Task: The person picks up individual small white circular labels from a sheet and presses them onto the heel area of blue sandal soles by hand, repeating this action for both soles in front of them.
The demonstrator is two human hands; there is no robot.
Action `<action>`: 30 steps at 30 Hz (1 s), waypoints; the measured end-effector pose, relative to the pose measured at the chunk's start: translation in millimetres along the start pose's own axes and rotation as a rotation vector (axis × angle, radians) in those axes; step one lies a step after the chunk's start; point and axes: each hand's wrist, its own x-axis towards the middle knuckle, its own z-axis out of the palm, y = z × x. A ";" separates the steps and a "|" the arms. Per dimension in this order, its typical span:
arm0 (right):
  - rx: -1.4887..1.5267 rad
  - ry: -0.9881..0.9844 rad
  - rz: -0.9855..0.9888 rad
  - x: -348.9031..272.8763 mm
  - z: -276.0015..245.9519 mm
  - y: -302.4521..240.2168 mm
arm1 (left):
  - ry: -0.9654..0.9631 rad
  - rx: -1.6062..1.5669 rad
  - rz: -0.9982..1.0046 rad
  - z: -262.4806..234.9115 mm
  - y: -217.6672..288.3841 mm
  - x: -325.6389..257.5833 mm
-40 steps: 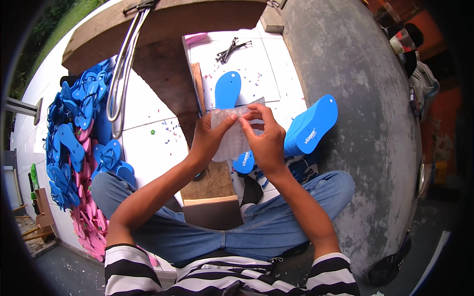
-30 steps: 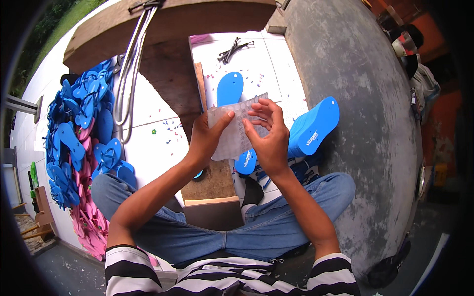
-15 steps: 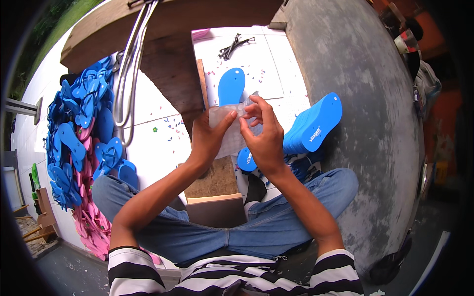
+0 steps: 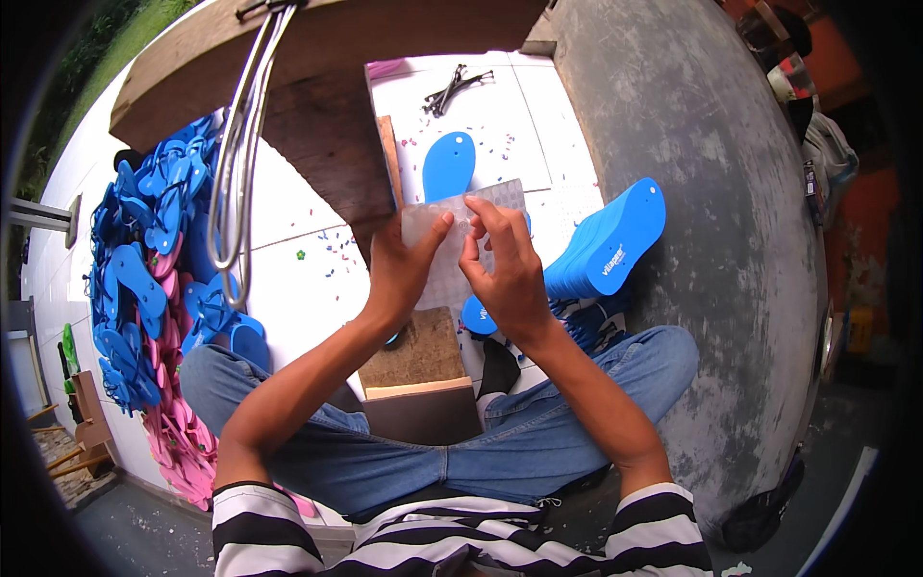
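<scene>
My left hand grips a thin translucent sheet by its left side, the thumb pressed on top. Rows of small marks cover the sheet. Over its right part is my right hand, thumb and fingers drawn together in a pinch; whatever may be between them is too small to name. Just beyond the sheet lies a blue flip-flop sole, its near end hidden. To the right leans a long stack of blue soles. A worn wooden block sits below my hands.
Blue flip-flops and pink ones are heaped at left. A thick wooden beam with hanging metal rods stands close on the left. Black pin-like pieces and tiny coloured bits lie on white tiles. A grey wall rises at right.
The sheet's right corner, curled up at my right fingers before, now lies flatter and spreads out farther right. My right fingers have closed up slightly; the left hand keeps its hold.
</scene>
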 end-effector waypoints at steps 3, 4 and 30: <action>0.038 0.050 0.004 2.6 0.3 -1.8 | 0.058 -0.039 0.008 0.5 2.3 1.3; 0.063 0.081 0.018 3.4 0.3 -2.6 | 0.069 -0.056 0.002 0.7 3.1 1.4; 0.279 0.104 0.140 7.0 3.7 1.4 | -0.005 -0.014 0.027 -3.1 14.4 -0.8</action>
